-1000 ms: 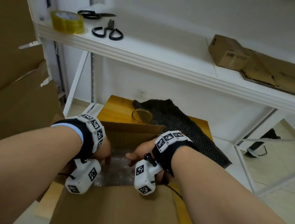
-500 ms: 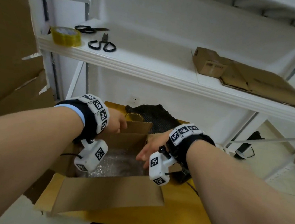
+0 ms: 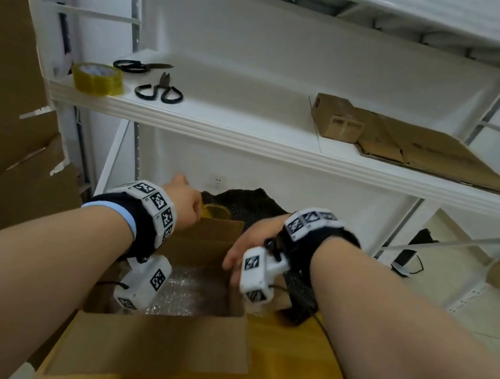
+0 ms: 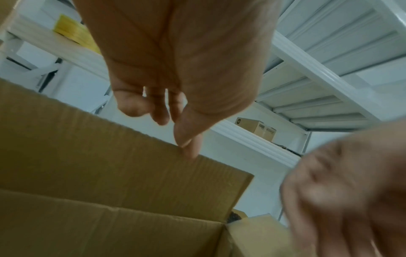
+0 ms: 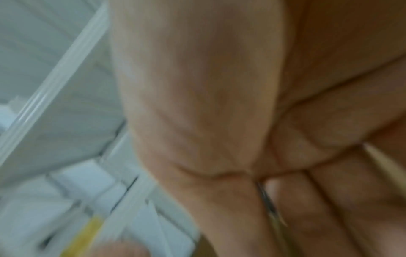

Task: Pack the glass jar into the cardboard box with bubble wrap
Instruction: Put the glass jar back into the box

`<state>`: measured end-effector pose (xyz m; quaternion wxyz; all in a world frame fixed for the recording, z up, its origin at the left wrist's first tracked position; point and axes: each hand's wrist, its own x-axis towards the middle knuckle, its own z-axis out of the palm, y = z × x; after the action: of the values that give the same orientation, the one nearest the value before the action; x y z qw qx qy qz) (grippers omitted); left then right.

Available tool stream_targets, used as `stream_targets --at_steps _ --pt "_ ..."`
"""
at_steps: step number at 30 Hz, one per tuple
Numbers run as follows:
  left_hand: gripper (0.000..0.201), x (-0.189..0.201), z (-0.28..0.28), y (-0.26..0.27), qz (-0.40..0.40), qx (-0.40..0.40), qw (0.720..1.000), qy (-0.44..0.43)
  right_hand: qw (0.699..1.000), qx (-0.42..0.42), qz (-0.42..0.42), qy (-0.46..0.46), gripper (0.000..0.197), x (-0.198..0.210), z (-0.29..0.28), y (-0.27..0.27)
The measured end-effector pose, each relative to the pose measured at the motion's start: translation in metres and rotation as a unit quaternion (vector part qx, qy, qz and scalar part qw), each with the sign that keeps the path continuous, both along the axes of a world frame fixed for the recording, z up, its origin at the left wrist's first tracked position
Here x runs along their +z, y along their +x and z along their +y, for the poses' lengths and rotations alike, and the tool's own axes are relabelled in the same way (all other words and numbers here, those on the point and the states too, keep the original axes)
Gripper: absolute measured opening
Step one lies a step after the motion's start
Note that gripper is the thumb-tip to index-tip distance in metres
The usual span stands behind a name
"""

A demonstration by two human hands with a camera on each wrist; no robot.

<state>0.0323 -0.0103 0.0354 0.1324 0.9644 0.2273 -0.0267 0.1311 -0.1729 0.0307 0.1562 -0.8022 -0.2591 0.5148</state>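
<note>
An open cardboard box [image 3: 156, 347] stands on the yellow table, with clear bubble wrap [image 3: 190, 291] lying on its floor. The glass jar [image 3: 215, 212] stands just behind the box's back flap [image 4: 123, 156], partly hidden by my left hand. My left hand [image 3: 183, 202] hovers over that flap next to the jar. Its fingers [image 4: 162, 118] are loosely curled and hold nothing. My right hand [image 3: 235, 265] is at the box's right wall with its fingers stretched out, empty. The right wrist view shows only its blurred palm [image 5: 241, 121].
On the white shelf [image 3: 249, 130] above lie a yellow tape roll [image 3: 97, 78], two pairs of scissors [image 3: 160, 92], a small carton [image 3: 337, 121] and flattened cardboard [image 3: 433, 157]. A dark mesh cloth [image 3: 256, 204] lies behind the box. Big cardboard sheets [image 3: 3, 130] lean at the left.
My left hand has risen out of the box and gone over the back flap toward the jar. My right hand has left the bubble wrap for the box's right side. The view has tilted up.
</note>
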Motion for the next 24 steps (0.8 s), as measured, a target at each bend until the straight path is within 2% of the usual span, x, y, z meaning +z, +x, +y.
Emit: stream_targets --at_steps 2,4,5,7,9,13,16,19,24 --pt "0.019 -0.001 0.005 0.006 0.009 0.001 1.000 -0.029 0.992 -0.099 -0.012 0.079 0.017 0.018 0.002 0.023" --pt "0.018 -0.003 0.010 0.010 0.036 -0.016 0.997 -0.060 0.960 -0.226 -0.028 0.162 0.029 0.023 0.013 0.050" --pt "0.018 -0.005 0.011 0.011 0.050 -0.022 0.996 -0.075 0.945 -0.272 -0.028 0.177 0.032 0.023 0.019 0.056" --pt "0.017 -0.011 0.016 0.013 0.080 -0.032 0.992 -0.094 0.931 -0.314 -0.044 0.183 0.035 0.017 0.030 0.064" --pt "0.019 -0.018 0.022 0.014 0.117 -0.049 0.988 -0.089 0.939 -0.303 -0.047 0.158 0.037 0.005 0.040 0.067" --pt "0.029 -0.033 0.036 0.014 0.189 -0.083 0.976 -0.069 0.966 -0.222 -0.101 0.086 0.040 -0.013 0.059 0.068" --pt "0.027 -0.036 0.036 0.017 0.233 -0.110 0.963 -0.081 0.970 -0.190 -0.139 0.059 0.041 -0.017 0.074 0.061" --pt "0.028 -0.033 0.033 0.022 0.246 -0.134 0.958 -0.068 0.972 -0.156 -0.175 0.029 0.052 -0.028 0.087 0.055" --pt "0.032 -0.034 0.036 0.024 0.264 -0.159 0.950 -0.054 0.967 -0.189 -0.168 0.031 0.057 -0.053 0.103 0.059"
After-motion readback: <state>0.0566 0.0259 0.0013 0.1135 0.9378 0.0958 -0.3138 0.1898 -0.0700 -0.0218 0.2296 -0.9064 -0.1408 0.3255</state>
